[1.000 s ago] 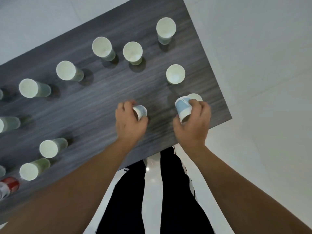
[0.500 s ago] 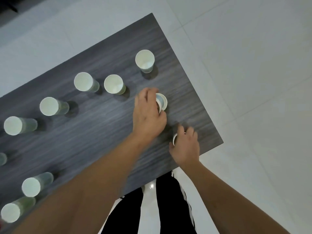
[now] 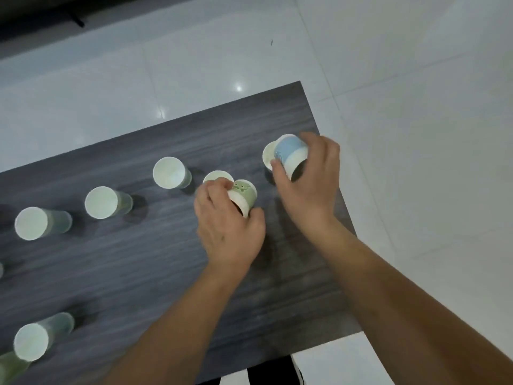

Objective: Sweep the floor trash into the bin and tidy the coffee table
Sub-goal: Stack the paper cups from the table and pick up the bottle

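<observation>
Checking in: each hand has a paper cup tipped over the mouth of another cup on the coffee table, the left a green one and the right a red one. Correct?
Not quite. The head view shows the cup in the right hand is a blue cup, not red. The rest holds: the left hand grips a green cup, and each is tipped over another cup on the coffee table.

Bare forearms, no sleeves; black trousers (image 3: 273, 373) with white side stripe.
</observation>
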